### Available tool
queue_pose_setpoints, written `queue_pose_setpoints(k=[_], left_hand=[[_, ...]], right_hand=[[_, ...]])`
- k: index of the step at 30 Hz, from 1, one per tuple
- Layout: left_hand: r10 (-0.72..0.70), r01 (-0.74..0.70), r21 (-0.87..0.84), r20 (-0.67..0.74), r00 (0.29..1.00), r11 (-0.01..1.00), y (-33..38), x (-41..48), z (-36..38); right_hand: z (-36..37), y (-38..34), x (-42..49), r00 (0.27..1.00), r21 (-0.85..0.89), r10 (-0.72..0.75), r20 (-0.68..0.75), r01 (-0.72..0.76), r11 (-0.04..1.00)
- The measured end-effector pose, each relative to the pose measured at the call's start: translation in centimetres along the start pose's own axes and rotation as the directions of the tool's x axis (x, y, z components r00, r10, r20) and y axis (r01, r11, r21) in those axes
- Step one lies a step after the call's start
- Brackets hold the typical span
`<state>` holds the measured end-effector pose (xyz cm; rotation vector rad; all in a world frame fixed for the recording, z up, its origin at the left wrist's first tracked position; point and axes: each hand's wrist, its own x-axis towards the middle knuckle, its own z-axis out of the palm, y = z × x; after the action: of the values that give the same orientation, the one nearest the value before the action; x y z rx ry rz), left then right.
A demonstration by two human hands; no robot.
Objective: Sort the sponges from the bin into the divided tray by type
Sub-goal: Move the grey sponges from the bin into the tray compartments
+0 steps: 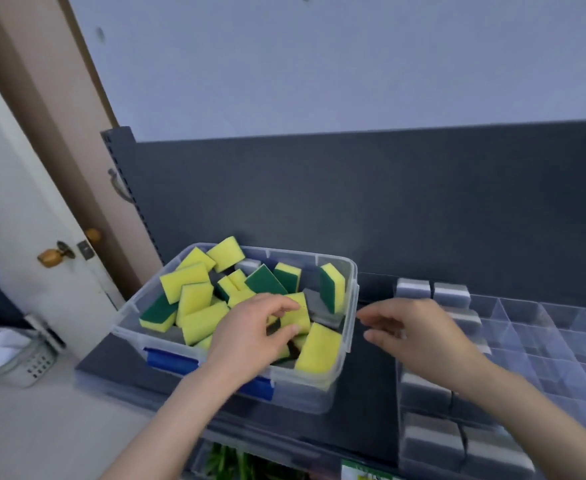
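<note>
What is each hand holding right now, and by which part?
Left hand pinches a yellow rectangular foam sponge by its end, between thumb and fingers; right hand holds nothing.

Sponges in bin, divided tray to its right

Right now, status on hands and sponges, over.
Left hand in bin, pinching yellow sponge. Right hand empty, between bin and tray. Grey sponges in tray's left compartments. Path clear.

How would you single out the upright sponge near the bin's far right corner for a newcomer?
Find the clear plastic bin left of the divided tray. Near its far right corner one yellow-and-green sponge stands on edge. Unlike its heaped neighbours, it stands apart, green face toward the pile.
</note>
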<state>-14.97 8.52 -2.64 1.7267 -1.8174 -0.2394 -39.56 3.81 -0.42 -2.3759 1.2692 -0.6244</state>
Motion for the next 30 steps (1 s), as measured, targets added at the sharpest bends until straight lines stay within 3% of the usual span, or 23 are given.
queue_pose_setpoints(k=[8,16,21,24,27,30], left_hand=[[-0.046,0.043,0.051,0.059,0.997,0.998,-9.3,5.0,-3.8],[0.031,-0.045,0.059,0.21,0.977,0.997,-13.7,10.5,-3.4],[0.063,-0.171,0.204,0.449,0.892,0.964,-14.7,12.5,-1.6],[0.066,-0.213,0.209,0.55,0.833,0.954,-15.6,12.1,-0.5],[0.093,-0.265,0.199,0.609,0.787,0.944,-16.0,11.9,-0.3],[0.113,-0.258,0.157,0.606,0.787,0.953,-15.9,11.9,-0.7]], right_hand=[[4.5,-3.5,6.5,0.999,-0.016,0.031,0.035,-0.031,0.999],[10.0,-3.7,14.5,0.961,-0.261,0.209,0.183,-0.158,0.952],[13.8,-3.2,17.6,0.871,-0.388,0.403,0.281,-0.281,0.878],[15.6,-2.8,17.5,0.822,-0.403,0.453,0.344,-0.307,0.862],[16.4,-2.4,17.0,0.814,-0.395,0.472,0.338,-0.333,0.856],[16.2,-2.3,16.6,0.818,-0.377,0.483,0.314,-0.359,0.854]])
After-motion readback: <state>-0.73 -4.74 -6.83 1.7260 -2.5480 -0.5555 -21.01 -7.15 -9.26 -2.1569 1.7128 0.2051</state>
